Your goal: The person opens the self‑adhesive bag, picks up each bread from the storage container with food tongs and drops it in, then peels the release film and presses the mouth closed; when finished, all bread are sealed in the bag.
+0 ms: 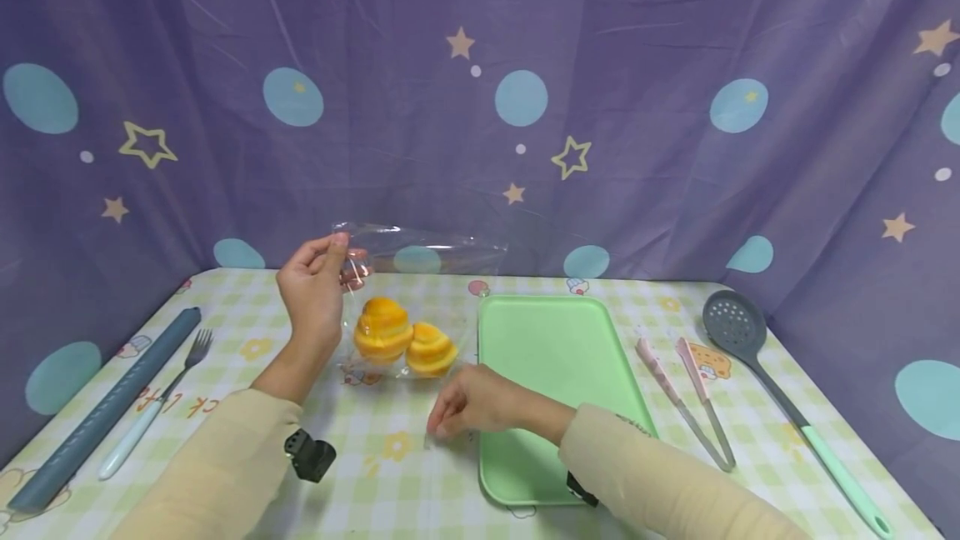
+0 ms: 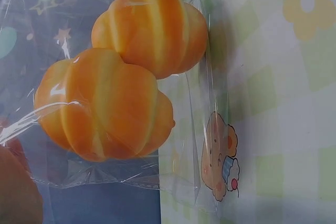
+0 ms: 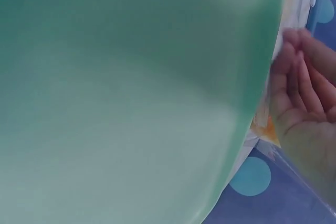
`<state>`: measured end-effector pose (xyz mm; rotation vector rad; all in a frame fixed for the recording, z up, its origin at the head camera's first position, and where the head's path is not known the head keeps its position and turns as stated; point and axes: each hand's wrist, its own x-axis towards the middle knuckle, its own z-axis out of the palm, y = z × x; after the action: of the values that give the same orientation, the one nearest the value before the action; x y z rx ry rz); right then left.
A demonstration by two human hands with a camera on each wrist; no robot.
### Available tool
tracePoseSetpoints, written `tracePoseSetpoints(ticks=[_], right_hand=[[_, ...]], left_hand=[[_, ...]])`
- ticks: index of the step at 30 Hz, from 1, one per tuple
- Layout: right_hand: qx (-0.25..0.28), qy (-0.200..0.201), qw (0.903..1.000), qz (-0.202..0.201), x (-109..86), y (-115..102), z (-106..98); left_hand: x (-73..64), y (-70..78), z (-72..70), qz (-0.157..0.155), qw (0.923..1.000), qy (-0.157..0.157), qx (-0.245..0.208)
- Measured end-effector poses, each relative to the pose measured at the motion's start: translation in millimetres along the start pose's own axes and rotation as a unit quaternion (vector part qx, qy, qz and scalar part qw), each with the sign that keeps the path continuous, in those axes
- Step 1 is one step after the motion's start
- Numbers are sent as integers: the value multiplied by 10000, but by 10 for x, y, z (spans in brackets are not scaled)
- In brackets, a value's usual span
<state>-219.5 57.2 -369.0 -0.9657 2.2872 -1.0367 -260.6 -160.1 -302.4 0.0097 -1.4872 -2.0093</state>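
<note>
Left hand (image 1: 312, 294) pinches the bag (image 1: 438, 298) near its top; best hold steady, buns (image 1: 383, 333) hanging low. Right hand (image 1: 476, 401): fingers narrow, contents unclear.

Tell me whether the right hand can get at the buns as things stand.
Probably not directly: the right hand is close to the buns, but they sit inside the clear bag, so its film seems to bar the way. The left hand holds the bag.
</note>
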Motion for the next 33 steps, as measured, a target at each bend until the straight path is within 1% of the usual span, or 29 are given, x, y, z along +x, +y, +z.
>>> tracePoseSetpoints(ticks=[6,7,10,13,16,20,21,22,23,25,26,28,29,31,33], right_hand=[[-44,-313,9994,-167,-2,10,-33],[17,-349,9991,-233,-5,10,-38],[468,-363,9975,-385,-15,12,-46],[941,-150,9935,-626,-21,8,-63],[1309,256,9880,-777,-32,-10,-106],[1616,853,9805,-717,-79,-53,-201],[1562,1006,9803,-675,-96,-64,-227],[1388,1147,9816,-637,-113,-70,-253],[1102,1272,9843,-540,-133,-75,-280],[329,1393,9894,-250,-181,-82,-332],[-122,1397,9901,-59,-203,-78,-357],[-949,1247,9871,318,-247,-69,-395],[-1211,1106,9853,466,-264,-59,-406],[-1432,857,9844,551,-276,-24,-407],[-1422,741,9859,479,-266,19,-385]], left_hand=[[2,-4,-1,12,10000,7,-7],[3,-6,0,1,10000,10,-10],[5,-10,1,-36,10000,17,-7],[4,-9,0,-53,10000,11,4],[3,-10,-1,-40,10000,4,1],[0,-10,-5,-1,10000,2,39],[-1,-10,-7,3,10000,4,53],[-1,-9,-9,9,10000,4,66],[-2,-8,-10,10,10000,4,69],[-3,-7,-11,7,10000,-7,86],[-3,-6,-11,0,10000,-13,87],[-4,-4,-10,-11,9999,-21,102],[-4,-3,-9,-20,9999,-20,101],[-6,-2,-8,-31,9999,-12,109],[-8,-4,-4,-32,9999,-8,108]])
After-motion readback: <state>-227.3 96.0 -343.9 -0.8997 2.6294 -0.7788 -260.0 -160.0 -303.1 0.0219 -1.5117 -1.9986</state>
